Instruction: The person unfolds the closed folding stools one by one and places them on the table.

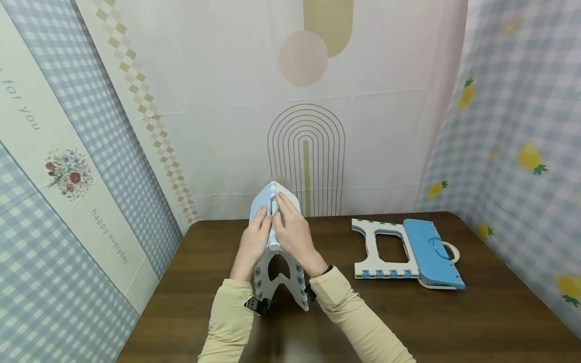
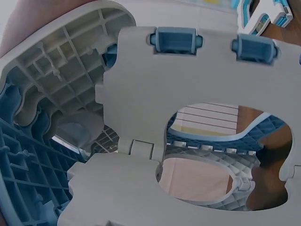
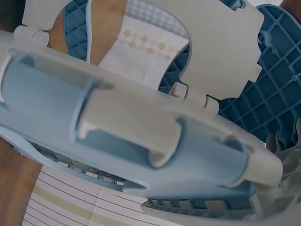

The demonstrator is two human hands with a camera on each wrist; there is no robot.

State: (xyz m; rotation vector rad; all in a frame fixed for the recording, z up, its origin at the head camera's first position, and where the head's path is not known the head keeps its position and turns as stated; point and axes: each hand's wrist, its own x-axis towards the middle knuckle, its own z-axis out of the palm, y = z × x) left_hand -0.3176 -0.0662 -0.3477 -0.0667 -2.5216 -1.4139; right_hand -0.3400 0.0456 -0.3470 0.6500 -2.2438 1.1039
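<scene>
A blue-and-white folding step stool (image 1: 260, 199) stands on the table, partly folded, its two top halves tilted up into a ridge. My left hand (image 1: 253, 238) presses its left half with straight fingers. On the right half lies my right hand (image 1: 295, 231), fingers extended along the slope near the ridge. Below them, the white hinged legs (image 1: 297, 280) spread in an inverted V. The left wrist view shows a white leg panel (image 2: 136, 89) with blue hinges and the ribbed underside. Close up in the right wrist view are rounded blue and white hinge knuckles (image 3: 131, 120).
A second folding stool (image 1: 426, 249) lies flat at the right of the brown table (image 1: 354, 317), its white handle loop pointing right. Printed cloth (image 1: 218, 151) hangs behind the table, with checked cloth at both sides.
</scene>
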